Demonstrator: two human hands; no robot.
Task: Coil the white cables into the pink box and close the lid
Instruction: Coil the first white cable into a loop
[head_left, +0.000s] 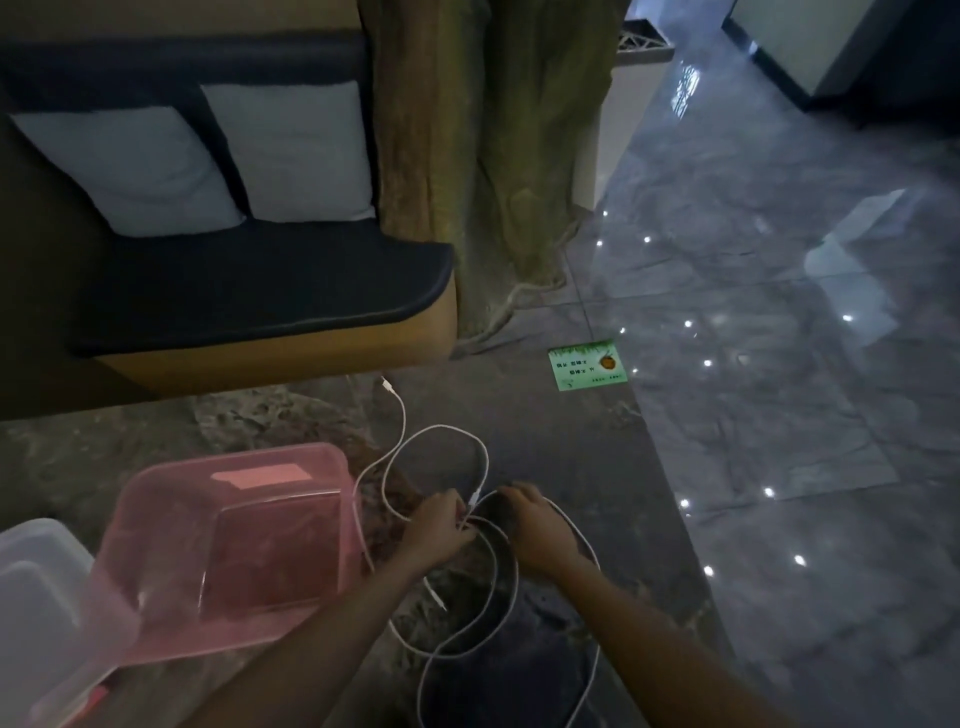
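Note:
White cables (483, 457) lie in loose loops on a dark stone table, one plug end reaching toward the bench. My left hand (439, 522) pinches the cables where several strands cross, just right of the pink box. My right hand (535, 519) rests palm down on a strand beside it, fingers curled over the cable. The translucent pink box (171, 525) stands open and empty at the lower left. A clear lid (36, 587) lies against the box's left side.
The dark table edge (670, 467) runs diagonally on the right, with glossy grey floor beyond. A green card (587, 366) lies at the table's far corner. A bench with a dark cushion (260, 291) and two pale pillows stands behind, next to a tree-trunk pillar (483, 156).

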